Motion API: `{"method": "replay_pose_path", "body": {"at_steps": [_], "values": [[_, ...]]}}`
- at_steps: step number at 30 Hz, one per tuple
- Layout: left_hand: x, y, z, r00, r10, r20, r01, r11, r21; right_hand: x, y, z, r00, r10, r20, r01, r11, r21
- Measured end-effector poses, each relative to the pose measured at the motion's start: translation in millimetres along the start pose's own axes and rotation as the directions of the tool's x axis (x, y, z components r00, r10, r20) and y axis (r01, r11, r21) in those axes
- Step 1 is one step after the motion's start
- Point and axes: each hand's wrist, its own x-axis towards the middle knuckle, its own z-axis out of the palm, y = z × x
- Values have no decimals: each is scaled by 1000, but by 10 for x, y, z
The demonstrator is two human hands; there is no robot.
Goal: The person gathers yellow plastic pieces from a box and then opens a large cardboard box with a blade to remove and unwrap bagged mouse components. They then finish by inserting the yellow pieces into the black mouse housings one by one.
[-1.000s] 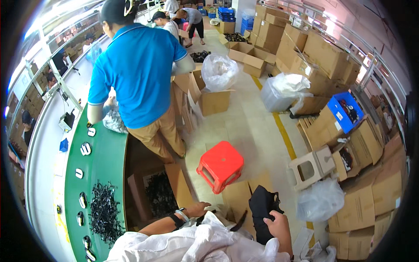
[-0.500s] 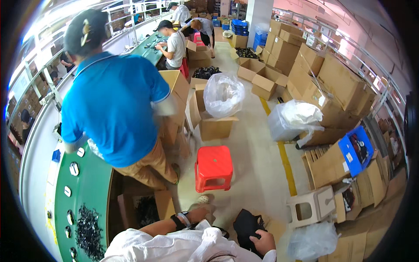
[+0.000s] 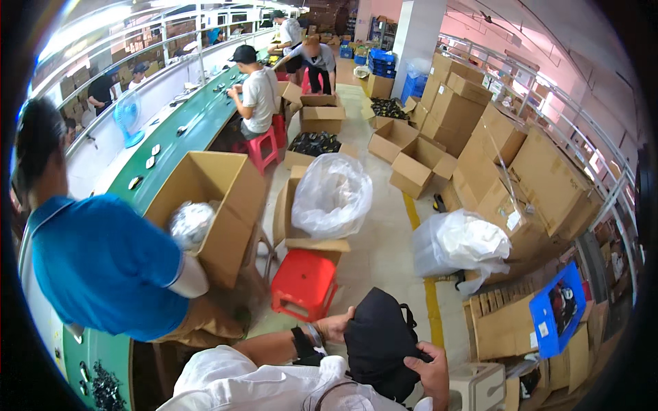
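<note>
Black bag (image 3: 379, 342) is held up in front of the chest, above the floor near the red stool (image 3: 303, 282). Left hand (image 3: 334, 326) grips its left edge, right hand (image 3: 430, 368) has fingers closed on the lower right. Looks soft, floppy and light, so holding both edges seems best.

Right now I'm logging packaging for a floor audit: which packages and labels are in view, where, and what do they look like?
Black bag: held in both hands, soft, dark.
Open brown carton: beside the green table, holding a clear bag.
Clear plastic sack: bulging, in a carton behind the red stool.
Blue crate: lower right, with white labels.
Stacked brown cartons: right wall.
</note>
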Motion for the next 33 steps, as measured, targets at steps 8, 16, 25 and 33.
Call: {"method": "replay_pose_path", "body": {"at_steps": [8,16,25,33], "values": [[1985,461,-805,973,91,213,-8,932,-362,2371,288,-1469,994,46,-102,-8,938,346],[3176,1946,-636,795,31,-606,-128,985,-118,4561,-364,-1466,995,-98,19,99,994,-51],[4682,3988,-1832,698,187,-691,-67,978,198,7073,-853,-1684,974,-95,207,160,931,-328],[6038,5841,-2801,781,270,-563,24,889,458,9402,-1143,-2010,999,-35,-27,38,993,114]]}}
